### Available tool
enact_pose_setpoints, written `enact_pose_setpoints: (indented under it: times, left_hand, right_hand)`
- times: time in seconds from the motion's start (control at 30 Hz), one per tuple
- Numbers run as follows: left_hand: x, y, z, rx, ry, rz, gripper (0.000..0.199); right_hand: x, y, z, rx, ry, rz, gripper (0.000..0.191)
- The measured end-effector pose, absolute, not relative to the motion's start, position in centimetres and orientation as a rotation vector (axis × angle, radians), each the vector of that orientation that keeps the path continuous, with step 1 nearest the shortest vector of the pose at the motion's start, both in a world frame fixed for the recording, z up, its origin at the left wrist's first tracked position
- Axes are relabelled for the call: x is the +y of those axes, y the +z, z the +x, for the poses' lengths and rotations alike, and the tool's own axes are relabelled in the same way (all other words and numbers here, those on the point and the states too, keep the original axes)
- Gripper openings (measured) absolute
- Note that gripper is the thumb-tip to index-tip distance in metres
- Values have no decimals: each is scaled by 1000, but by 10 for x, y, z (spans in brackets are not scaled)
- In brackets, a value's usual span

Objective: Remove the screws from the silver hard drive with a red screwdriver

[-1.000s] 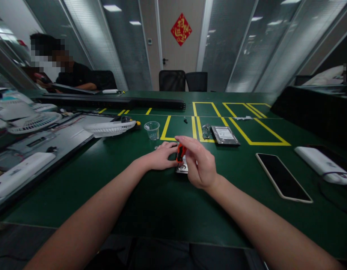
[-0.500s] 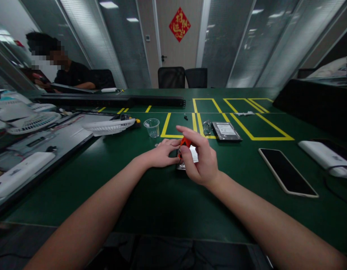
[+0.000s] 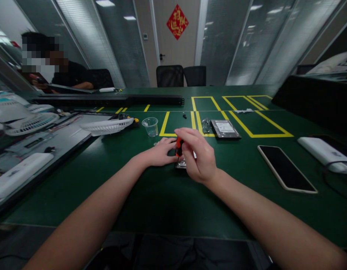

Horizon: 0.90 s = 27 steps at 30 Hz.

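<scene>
Two bare hands at work on a small metal drive, seen from above. The largest thing is the green table, marked with yellow tape. A flat grey panel covers its left side, with white fan parts on and about it; a long black bar lies farther back. Across the table, at left, sits another person; two chairs stand before the door. A phone lies at right, near a white block with a cable.

The right hand is curled closed around a screwdriver — orange and black, nearly upright. The left hand is partly open, its thumb parted from the forefinger, at the drive's left edge; whether it grips the drive cannot be told. The drive lies flat on the table beneath the right hand, which hides most of it. The screwdriver's shaft points down at the drive's near left part — the tip is too small to make out. A second drive lies beyond, to the right, beside a clear wrapper. A clear cup stands upright beyond the left hand. The smallest item is a black piece behind the hands.
</scene>
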<state>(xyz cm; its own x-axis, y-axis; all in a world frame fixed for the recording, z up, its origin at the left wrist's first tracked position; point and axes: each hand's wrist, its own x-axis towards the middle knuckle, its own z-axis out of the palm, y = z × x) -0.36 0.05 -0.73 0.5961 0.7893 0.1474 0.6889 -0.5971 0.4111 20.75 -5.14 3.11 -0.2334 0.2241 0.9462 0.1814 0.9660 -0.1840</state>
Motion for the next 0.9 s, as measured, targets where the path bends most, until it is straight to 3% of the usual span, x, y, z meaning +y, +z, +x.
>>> enact_pose_setpoints:
  times: [0.37,0.57,0.9]
  left_hand:
    - [-1,-1,-2,1198,421,2513,67]
    - [-5,7,1,1254,386,2523,59]
    - [-5,7,-1,1211,380,2553,62]
  right_hand:
    - [-51,29,208,-1814,83,-288,48]
    - [-50,29,206,-1799,80,-305,46]
    - [-49,28,203,-1767,64,-314,39]
